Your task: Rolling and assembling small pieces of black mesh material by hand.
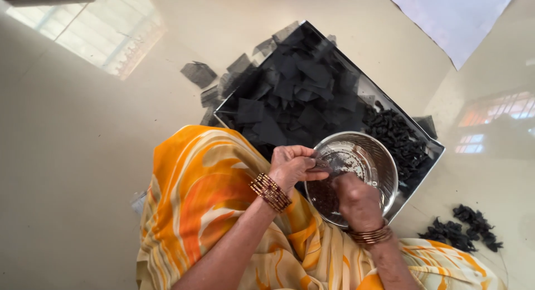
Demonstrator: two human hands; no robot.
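Observation:
My left hand pinches a small dark square of mesh cloth over the near rim of a steel bowl. My right hand is curled just beside it, over the bowl's near side, fingers closed at the same cloth piece. Dark small bits lie inside the bowl. The bowl sits in a large tray filled with several black cloth squares on the left and a heap of small black tied bundles on the right.
Loose mesh squares lie on the glossy floor left of the tray. A small pile of black bundles lies on the floor at the right. A white sheet lies at the top right. Orange patterned fabric covers my lap.

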